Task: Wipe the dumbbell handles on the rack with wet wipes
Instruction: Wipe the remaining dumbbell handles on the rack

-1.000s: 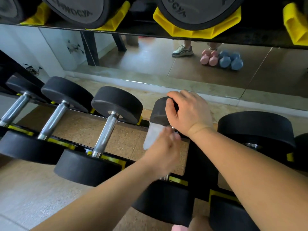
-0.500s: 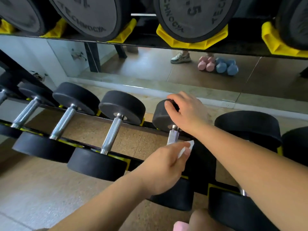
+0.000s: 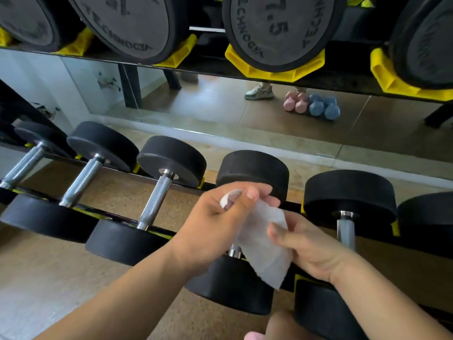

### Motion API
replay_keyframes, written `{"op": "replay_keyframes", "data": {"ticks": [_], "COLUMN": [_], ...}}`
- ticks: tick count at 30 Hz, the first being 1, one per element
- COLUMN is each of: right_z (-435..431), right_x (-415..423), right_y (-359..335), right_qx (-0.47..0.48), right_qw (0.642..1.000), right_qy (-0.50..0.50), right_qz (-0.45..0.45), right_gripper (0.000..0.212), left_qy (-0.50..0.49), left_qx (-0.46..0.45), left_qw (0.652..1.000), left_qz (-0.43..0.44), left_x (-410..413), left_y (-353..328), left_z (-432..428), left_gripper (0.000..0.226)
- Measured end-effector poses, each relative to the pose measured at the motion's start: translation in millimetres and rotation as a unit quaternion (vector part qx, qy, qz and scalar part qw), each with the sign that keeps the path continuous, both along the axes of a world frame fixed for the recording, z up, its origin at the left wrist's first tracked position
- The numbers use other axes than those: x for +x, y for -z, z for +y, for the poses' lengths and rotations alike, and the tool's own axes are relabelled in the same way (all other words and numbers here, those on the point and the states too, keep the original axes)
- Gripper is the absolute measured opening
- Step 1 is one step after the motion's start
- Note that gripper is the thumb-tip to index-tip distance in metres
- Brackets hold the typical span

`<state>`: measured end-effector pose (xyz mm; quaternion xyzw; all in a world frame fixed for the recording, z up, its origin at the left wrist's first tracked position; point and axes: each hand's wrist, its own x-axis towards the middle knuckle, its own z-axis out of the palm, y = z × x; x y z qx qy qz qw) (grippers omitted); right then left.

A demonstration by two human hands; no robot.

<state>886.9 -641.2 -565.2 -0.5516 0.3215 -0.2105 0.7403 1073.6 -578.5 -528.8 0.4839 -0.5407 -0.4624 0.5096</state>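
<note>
While pinching the wet wipe (image 3: 262, 244) at its top with the left grip (image 3: 215, 224) and at its side with the right grip (image 3: 311, 249), holding it spread between both. Just under the grips, mostly hidden, a dumbbell handle (image 3: 234, 252) on the rack (image 3: 293, 207).

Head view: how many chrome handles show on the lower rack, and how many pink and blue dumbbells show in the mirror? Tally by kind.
Chrome handles: 5, one mostly hidden behind the wet wipe
Pink dumbbells: 2
Blue dumbbells: 2
Total: 9
</note>
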Motion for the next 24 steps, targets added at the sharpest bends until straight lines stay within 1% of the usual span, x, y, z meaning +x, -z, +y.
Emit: {"op": "replay_keyframes", "data": {"ticks": [2, 3, 5, 6, 7, 9, 10, 11, 12, 13, 14, 15, 16, 17, 18, 20, 21, 22, 24], "right_z": [6, 8, 7, 5, 3, 1, 3, 5, 11, 16, 21, 23, 24, 22, 20, 15, 13, 12, 9], "right_x": [4, 5, 3, 2, 0, -2, -1, 4, 13, 23, 35, 47, 58, 65, 71, 79, 83, 88, 96], "right_y": [4, 4, 3, -1, -2, -7, -10, -11, -11, -5, -1, 2, 3, 7, 7, 13, 16, 20, 30], "right_qx": [0.012, 0.015, -0.01, -0.038, -0.054, -0.046, -0.083, -0.127, -0.154, -0.144, -0.097, -0.024, 0.04, 0.07, 0.059, -0.048, -0.1, -0.147, -0.213], "right_qw": [0.998, 0.993, 0.977, 0.963, 0.948, 0.908, 0.887, 0.874, 0.87, 0.877, 0.89, 0.9, 0.901, 0.9, 0.899, 0.891, 0.889, 0.886, 0.873], "right_qy": [0.059, 0.102, 0.185, 0.218, 0.254, 0.356, 0.387, 0.385, 0.368, 0.352, 0.337, 0.328, 0.322, 0.316, 0.317, 0.33, 0.311, 0.268, 0.156], "right_qz": [0.027, 0.049, 0.108, 0.151, 0.186, 0.217, 0.24, 0.267, 0.288, 0.294, 0.29, 0.287, 0.289, 0.291, 0.296, 0.308, 0.322, 0.348, 0.41], "right_gripper": [0.038, 0.031, 0.028, 0.027, 0.026, 0.021, 0.023, 0.023, 0.026, 0.027, 0.027, 0.025, 0.024, 0.023, 0.022, 0.025, 0.029, 0.036, 0.059], "left_qy": [-0.021, -0.059, -0.151, -0.177, -0.182, -0.143, -0.104, -0.061, -0.022, 0.01, 0.034, 0.045, 0.052, 0.062, 0.075, 0.095, 0.095, 0.093, 0.088], "left_qx": [0.004, -0.004, -0.023, -0.016, 0.008, 0.085, 0.125, 0.154, 0.17, 0.177, 0.178, 0.171, 0.168, 0.167, 0.165, 0.143, 0.13, 0.123, 0.129], "left_qw": [1.0, 0.998, 0.977, 0.961, 0.947, 0.916, 0.894, 0.873, 0.861, 0.858, 0.86, 0.865, 0.868, 0.868, 0.863, 0.851, 0.849, 0.849, 0.856], "left_qz": [-0.001, -0.029, -0.151, -0.214, -0.267, -0.365, -0.418, -0.458, -0.479, -0.483, -0.477, -0.469, -0.464, -0.464, -0.472, -0.496, -0.503, -0.506, -0.493], "left_x": [-2, 0, 9, 14, 19, 21, 19, 15, 11, 8, 7, 9, 12, 15, 19, 22, 22, 23, 26], "left_y": [1, 6, 18, 23, 26, 28, 28, 29, 32, 36, 39, 41, 42, 43, 43, 43, 43, 45, 49], "left_z": [-1, -2, -7, -9, -10, -8, -4, 2, 8, 13, 18, 22, 25, 28, 31, 36, 38, 41, 46], "left_gripper": [0.029, 0.027, 0.02, 0.017, 0.019, 0.042, 0.053, 0.057, 0.055, 0.046, 0.038, 0.036, 0.038, 0.042, 0.047, 0.057, 0.062, 0.068, 0.076]}}
